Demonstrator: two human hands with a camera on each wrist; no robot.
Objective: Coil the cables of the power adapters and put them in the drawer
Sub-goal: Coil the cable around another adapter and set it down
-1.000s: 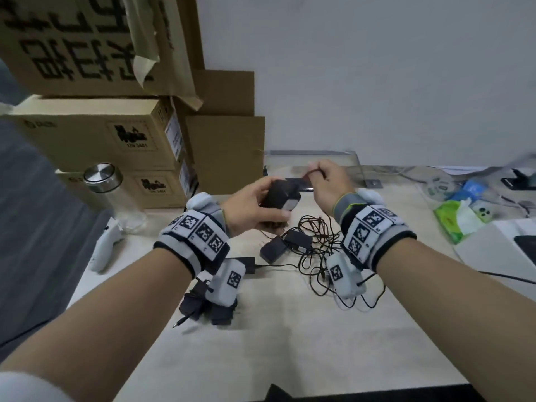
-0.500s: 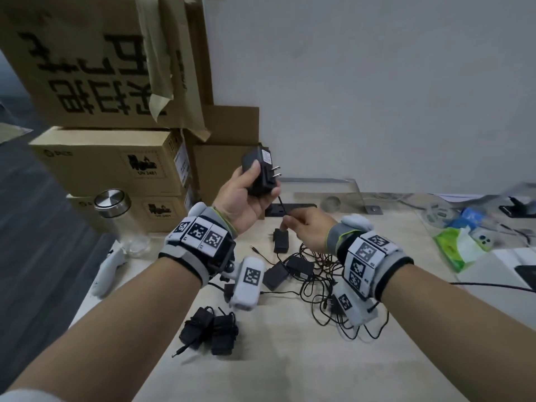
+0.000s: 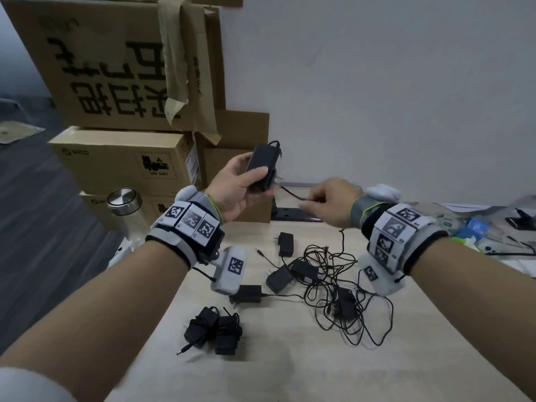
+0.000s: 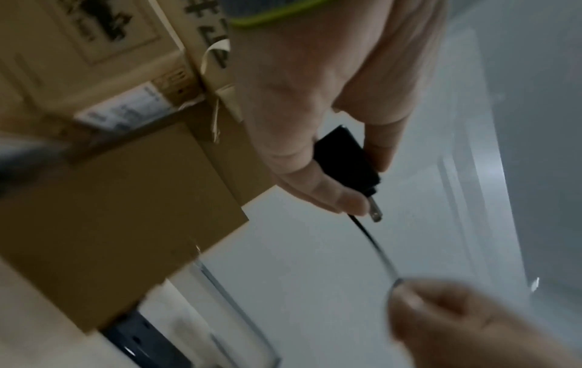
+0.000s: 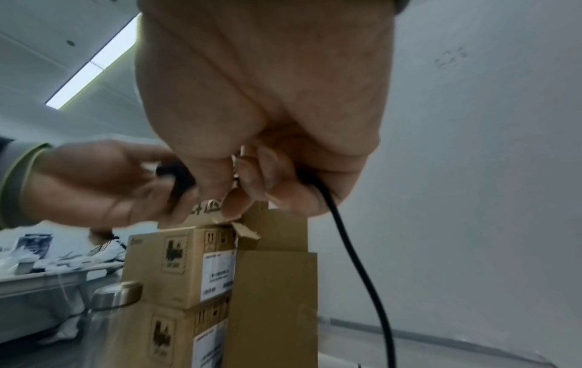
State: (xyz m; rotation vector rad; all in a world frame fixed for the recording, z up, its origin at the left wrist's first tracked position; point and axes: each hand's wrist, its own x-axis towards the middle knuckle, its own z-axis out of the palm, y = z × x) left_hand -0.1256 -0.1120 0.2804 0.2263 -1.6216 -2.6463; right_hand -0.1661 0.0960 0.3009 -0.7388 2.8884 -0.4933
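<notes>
My left hand (image 3: 240,184) grips a black power adapter (image 3: 262,166) raised above the table, its metal prongs (image 4: 375,211) pointing out past the fingers. Its thin black cable (image 3: 291,193) runs right to my right hand (image 3: 327,203), which pinches it (image 5: 343,236); the cable then hangs down to the table. Several loose adapters lie in a tangle of cables (image 3: 333,282) on the wooden table (image 3: 290,358). Two adapters with coiled cables (image 3: 214,332) sit near the front left. No drawer is in view.
Stacked cardboard boxes (image 3: 124,161) stand at the back left against the white wall. A glass bottle with a metal lid (image 3: 123,200) is beside them. A black power strip (image 3: 293,213) lies at the back. Clutter and a green packet (image 3: 470,239) sit at the right.
The left hand has lifted the adapter higher and turned it. The right hand has slid rightward along the cable, drawing it out from the adapter.
</notes>
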